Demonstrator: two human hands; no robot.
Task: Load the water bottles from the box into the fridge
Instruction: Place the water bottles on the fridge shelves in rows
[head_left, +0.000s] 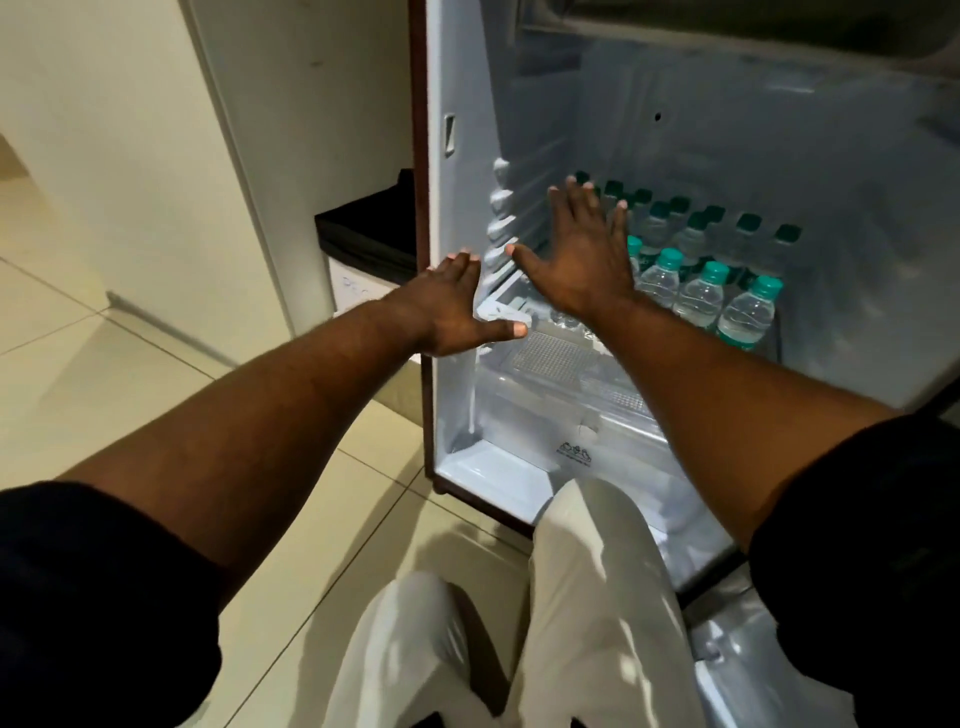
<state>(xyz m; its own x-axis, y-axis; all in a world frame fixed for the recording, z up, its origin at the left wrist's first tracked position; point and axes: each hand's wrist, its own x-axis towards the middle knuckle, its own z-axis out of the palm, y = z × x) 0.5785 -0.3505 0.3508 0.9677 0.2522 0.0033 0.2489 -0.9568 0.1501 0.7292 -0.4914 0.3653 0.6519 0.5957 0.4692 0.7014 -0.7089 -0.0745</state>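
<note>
Water bottles (702, 291) upright, caps up, in fridge (727, 130) | left grip (457, 309) released | right grip (582, 260) released

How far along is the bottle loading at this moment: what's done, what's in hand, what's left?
Done: rows of green-capped water bottles stand upright on the shelf of the fridge. In hand: nothing. The left hand is open at the fridge's left edge, and the right hand stretches open over the bottles. Left: no unloaded bottles are in view, so the remaining count cannot be told. The shelf has room on its left.
</note>
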